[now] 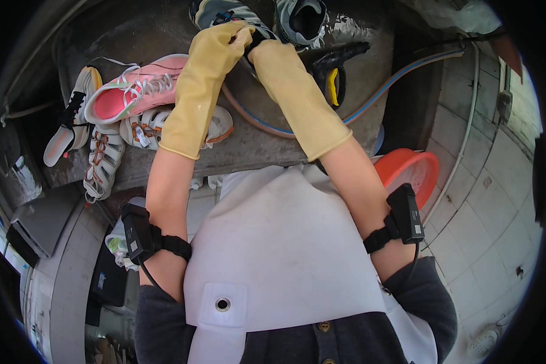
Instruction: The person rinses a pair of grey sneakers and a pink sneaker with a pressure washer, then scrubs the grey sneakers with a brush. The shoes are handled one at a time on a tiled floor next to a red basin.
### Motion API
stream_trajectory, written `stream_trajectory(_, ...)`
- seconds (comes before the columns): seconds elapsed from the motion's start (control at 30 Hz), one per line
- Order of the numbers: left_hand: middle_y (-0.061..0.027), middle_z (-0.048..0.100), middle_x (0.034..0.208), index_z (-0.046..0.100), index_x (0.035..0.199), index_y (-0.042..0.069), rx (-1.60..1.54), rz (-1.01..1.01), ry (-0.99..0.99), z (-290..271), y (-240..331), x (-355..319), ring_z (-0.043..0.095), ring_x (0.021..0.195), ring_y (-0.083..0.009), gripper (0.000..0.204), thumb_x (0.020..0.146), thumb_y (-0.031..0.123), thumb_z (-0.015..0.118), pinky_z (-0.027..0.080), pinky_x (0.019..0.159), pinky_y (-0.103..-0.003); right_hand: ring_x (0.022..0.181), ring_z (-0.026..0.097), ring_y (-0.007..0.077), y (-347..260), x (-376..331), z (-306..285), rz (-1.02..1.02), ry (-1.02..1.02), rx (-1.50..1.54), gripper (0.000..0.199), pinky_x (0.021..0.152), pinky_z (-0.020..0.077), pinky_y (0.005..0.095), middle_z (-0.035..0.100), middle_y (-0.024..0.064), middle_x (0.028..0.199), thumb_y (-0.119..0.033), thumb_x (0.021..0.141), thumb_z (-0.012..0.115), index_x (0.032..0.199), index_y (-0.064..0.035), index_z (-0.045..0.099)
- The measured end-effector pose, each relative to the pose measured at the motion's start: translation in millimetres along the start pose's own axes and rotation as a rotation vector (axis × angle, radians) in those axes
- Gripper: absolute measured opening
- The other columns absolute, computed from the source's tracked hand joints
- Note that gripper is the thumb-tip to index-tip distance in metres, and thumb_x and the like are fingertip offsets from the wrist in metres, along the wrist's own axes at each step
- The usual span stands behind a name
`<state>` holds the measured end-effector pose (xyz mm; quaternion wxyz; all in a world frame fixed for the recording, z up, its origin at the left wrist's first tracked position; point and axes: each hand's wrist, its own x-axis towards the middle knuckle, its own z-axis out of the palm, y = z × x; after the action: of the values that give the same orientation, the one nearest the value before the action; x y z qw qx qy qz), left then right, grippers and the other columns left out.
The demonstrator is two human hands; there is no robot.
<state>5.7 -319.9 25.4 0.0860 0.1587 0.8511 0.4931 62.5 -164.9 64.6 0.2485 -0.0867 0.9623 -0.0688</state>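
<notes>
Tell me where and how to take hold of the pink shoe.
Grip the pink shoe by its heel collar, probably from above on the left: the wide opening faces the camera, offering a rim to pinch, while the left glove covers the toe end.

Light is moderate and fairly diffuse, strongest on the smooth white apron at the centre, which shows soft fold shadows. The 2 long pale-yellow rubber gloves look evenly lit and reasonably sharp; the grey-and-black shoe at the upper edge is dimmer. Silvery glare flecks the wet dark-grey counter at upper right. Washed-out bright patches sit at the far left and right rims, while the lower left sinks into shadow. Fisheye distortion curves the pale square tiles' lines; black vignetting swallows all 4 corners.
</notes>
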Motion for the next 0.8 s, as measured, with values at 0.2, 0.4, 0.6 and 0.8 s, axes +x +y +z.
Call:
stream_trajectory(0.2, -0.0073, 0.082, 0.092, 0.085, 0.114, 0.018, 0.009, -0.019, -0.037, 2.5, 0.4, -1.1, 0.078, 0.089, -0.0307, 0.026, 0.103, 0.034, 0.067, 0.06, 0.083, -0.04, 0.111, 0.076, 0.0356, -9.1, 4.8, 5.5, 0.067, -0.015, -0.025, 0.029, 0.089, 0.0635, 0.0487, 0.078, 0.0178, 0.114, -0.004, 0.088, 0.077, 0.117, -0.0072, 0.078)
stream_trajectory(0.4, -0.0138, 0.082, 0.1, 0.082, 0.12, 0.008, 0.089, -0.038, -0.052, 6.4, 8.0, 1.3, 0.079, 0.091, -0.0276, 0.027, 0.105, 0.026, 0.068, 0.061, 0.087, -0.035, 0.115, 0.076, 0.0307, -9.9, -1.9, 16.5, 0.145, 0.082, 0.045, 0.031, 0.091, 0.0627, 0.0467, 0.079, 0.0101, 0.118, -0.01, 0.091, 0.076, 0.122, -0.0106, 0.077)
stream_trajectory(0.6, -0.0134, 0.083, 0.102, 0.083, 0.12, 0.008, 0.054, 0.013, -0.049, 6.0, 2.2, 0.0, 0.08, 0.09, -0.0256, 0.025, 0.104, 0.024, 0.07, 0.061, 0.085, -0.034, 0.112, 0.073, 0.0334, -1.5, -3.6, 42.2, 0.071, 0.282, 0.106, 0.028, 0.09, 0.0635, 0.0461, 0.076, 0.009, 0.116, -0.013, 0.092, 0.075, 0.12, -0.0077, 0.076)
stream_trajectory(0.8, -0.0138, 0.083, 0.103, 0.082, 0.118, 0.007, 0.016, 0.033, -0.03, 9.6, -2.4, -1.3, 0.08, 0.089, -0.0238, 0.024, 0.105, 0.023, 0.07, 0.061, 0.083, -0.034, 0.117, 0.074, 0.0329, -8.7, -2.1, 28.2, 0.196, 0.155, 0.166, 0.022, 0.092, 0.0625, 0.0476, 0.078, 0.0112, 0.12, -0.011, 0.097, 0.069, 0.117, -0.0098, 0.079)
